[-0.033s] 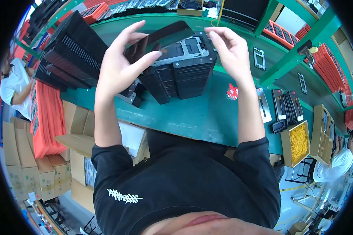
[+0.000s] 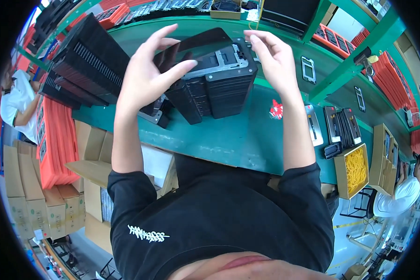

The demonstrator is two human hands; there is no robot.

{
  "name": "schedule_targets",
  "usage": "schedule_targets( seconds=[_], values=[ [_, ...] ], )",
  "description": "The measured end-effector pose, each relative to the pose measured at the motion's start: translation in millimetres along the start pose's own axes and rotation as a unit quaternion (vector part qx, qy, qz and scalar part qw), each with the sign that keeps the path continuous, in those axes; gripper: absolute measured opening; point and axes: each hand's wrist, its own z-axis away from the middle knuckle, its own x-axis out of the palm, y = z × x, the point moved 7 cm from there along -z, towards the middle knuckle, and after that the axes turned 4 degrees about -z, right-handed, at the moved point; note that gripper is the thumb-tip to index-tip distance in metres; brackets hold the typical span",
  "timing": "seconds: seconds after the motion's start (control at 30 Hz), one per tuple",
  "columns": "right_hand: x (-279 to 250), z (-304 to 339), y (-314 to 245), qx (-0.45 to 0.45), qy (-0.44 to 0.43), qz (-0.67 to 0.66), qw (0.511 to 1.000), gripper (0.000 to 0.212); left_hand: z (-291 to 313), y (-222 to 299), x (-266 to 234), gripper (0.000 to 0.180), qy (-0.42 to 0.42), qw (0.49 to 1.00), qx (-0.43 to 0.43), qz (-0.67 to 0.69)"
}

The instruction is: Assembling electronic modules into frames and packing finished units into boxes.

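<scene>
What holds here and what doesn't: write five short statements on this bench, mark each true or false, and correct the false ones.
1. The left grip holds a dark glossy panel. True.
2. The right grip is inside the box of yellow strands. False: it is raised near the right end of a stack of black trays.
3. Orange trays are stacked at the person's left. True.
4. The dark glossy panel lies flat on the green bench top. False: it is held tilted, above the bench top.
5. A small red item lies on the bench top, right of the stack of black trays. True.
</scene>
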Motion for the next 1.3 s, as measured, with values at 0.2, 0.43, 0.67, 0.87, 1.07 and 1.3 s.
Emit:
schedule_targets(
  seconds=[0.2,0.43,0.67,0.87,1.07,1.3],
  values=[
    [0,-8,28,0.134,0.016,-0.109,0.985,0.051,-22,-7,43,0.079,-0.075,0.995,0.008,-0.062],
    [7,1,43,0.233,-0.068,-0.132,0.961,0.064,-23,-1,45,0.082,-0.080,0.994,0.020,-0.076],
    [16,4,48,0.186,-0.117,-0.123,0.968,0.081,-17,-4,40,0.085,-0.083,0.994,0.019,-0.061],
    [18,7,39,0.204,-0.105,-0.113,0.967,0.075,-14,-6,41,0.088,-0.107,0.992,0.012,-0.066],
    [18,7,48,0.198,-0.123,-0.090,0.968,0.072,-6,-3,28,0.080,-0.095,0.991,0.068,-0.065],
    [8,-1,20,0.075,-0.061,0.021,0.995,0.055,9,-39,12,0.054,-0.181,0.983,-0.014,-0.032]
  ],
)
